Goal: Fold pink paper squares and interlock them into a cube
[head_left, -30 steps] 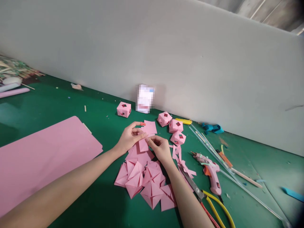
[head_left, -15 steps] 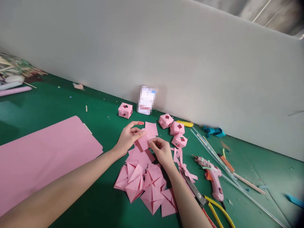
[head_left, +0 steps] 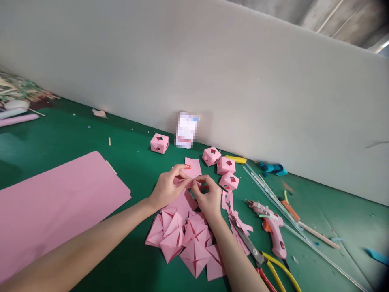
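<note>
Between my two hands is a small pink paper piece (head_left: pixel 194 183), mostly covered by the fingers. My left hand (head_left: pixel 170 184) pinches its left side, and a red-patterned wrap shows on one fingertip. From the right, my right hand (head_left: pixel 207 196) grips the paper with thumb and fingertips, close to the left fingers. Just beyond lies a flat pink paper square (head_left: pixel 193 165). Below the hands are more pink sheets (head_left: pixel 182 202) and a pile of folded pink paper squares (head_left: pixel 194 247), partly hidden by my right forearm.
Pink paper polyhedra (head_left: pixel 226 165) with diamond-shaped holes stand behind, another (head_left: pixel 159 143) farther left. A blurred lit screen (head_left: pixel 186 129) leans on the grey wall. Paper scraps (head_left: pixel 240 223), scissors (head_left: pixel 253 249) and a pink glue gun (head_left: pixel 273 227) lie right; a large pink sheet (head_left: pixel 60 202) lies left.
The paper piece was held flat and showing as a square; now it is tilted or folded between the fingers. Both hands have come closer together, the left one moving right.
</note>
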`<action>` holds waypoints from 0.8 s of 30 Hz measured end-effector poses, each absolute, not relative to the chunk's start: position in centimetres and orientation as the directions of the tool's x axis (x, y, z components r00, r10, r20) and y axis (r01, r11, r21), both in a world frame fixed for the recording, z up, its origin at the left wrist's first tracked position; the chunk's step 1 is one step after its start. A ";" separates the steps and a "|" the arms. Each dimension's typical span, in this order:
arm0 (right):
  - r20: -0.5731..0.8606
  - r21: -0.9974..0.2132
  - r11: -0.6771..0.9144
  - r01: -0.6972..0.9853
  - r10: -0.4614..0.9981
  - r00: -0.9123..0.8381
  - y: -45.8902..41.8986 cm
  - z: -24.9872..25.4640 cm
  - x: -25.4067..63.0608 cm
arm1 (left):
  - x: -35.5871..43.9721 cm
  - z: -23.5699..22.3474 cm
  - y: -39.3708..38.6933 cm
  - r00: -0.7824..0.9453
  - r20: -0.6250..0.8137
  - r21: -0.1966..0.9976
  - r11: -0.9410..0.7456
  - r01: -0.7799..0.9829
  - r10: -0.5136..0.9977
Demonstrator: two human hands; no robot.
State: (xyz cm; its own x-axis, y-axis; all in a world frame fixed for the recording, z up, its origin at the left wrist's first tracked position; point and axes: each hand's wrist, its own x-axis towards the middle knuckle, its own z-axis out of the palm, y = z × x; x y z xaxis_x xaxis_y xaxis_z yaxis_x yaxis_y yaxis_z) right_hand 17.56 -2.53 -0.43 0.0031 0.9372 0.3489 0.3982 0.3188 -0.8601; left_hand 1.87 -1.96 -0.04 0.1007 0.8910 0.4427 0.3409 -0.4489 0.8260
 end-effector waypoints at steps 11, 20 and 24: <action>0.252 -0.936 0.146 0.321 0.914 0.317 -1.6 -1.1 18.5 | 1.6 -0.1 -2.2 -0.010 0.536 0.777 -0.489 0.396 0.844; 0.459 -0.787 0.433 0.439 0.887 -0.051 -2.4 -0.2 17.6 | 1.8 0.0 -2.0 0.049 0.477 0.821 -0.464 0.333 0.878; 0.511 -0.736 0.484 0.474 0.856 -0.081 -2.7 -0.2 17.4 | 2.1 0.0 -2.2 0.093 0.484 0.796 -0.482 0.367 0.870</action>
